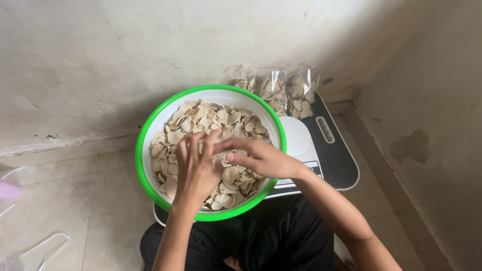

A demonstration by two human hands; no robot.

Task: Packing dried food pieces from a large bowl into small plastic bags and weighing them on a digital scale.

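Both hands are over the white bowl (150, 131) with the green rim, which is full of pale chips (201, 118). Left hand (197, 168) and right hand (261, 158) meet in the middle, fingers pinched narrow around what looks like a small clear bag, hard to tell. The bowl sits partly over a scale (331, 150), with three filled bags (281, 90) against the wall behind it.

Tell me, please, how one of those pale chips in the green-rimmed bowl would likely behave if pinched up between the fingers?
Each chip looks thin and curled, so it is probably light and brittle. Heaped loosely in the bowl, neighbours would likely slide as one is lifted.
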